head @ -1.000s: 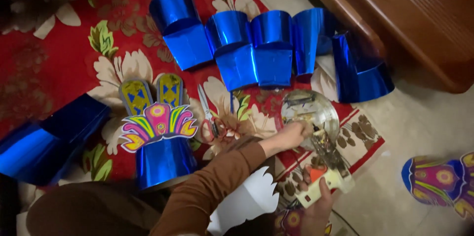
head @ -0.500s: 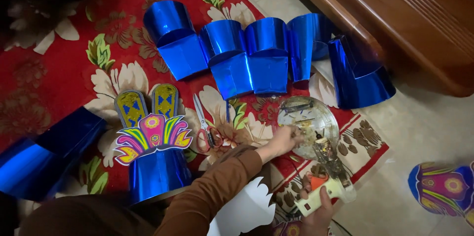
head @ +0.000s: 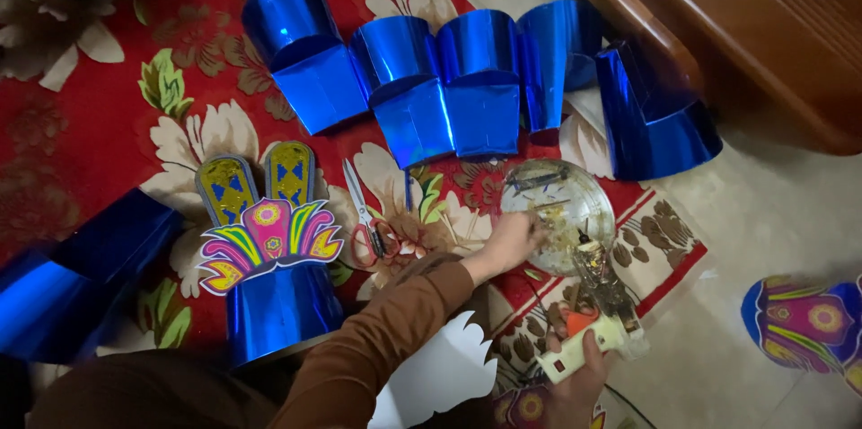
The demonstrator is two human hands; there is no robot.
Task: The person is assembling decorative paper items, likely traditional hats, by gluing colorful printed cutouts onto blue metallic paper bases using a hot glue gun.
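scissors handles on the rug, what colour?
Red, seen in the head view: the scissors lie on the floral rug, handles toward the person, blades pointing away.

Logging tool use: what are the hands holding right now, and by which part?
The right hand holds a hot glue gun by its white grip. The left hand rests at the rim of the glass dish; whether it grips anything cannot be told.

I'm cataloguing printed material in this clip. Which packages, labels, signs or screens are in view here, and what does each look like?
No packages, signs or screens show.
Glue gun: in the right hand, bottom centre; pale body carrying a small red patch, possibly a label.
Printed crest: on a blue foil hat, left of centre; fan-shaped, pink, yellow and green.
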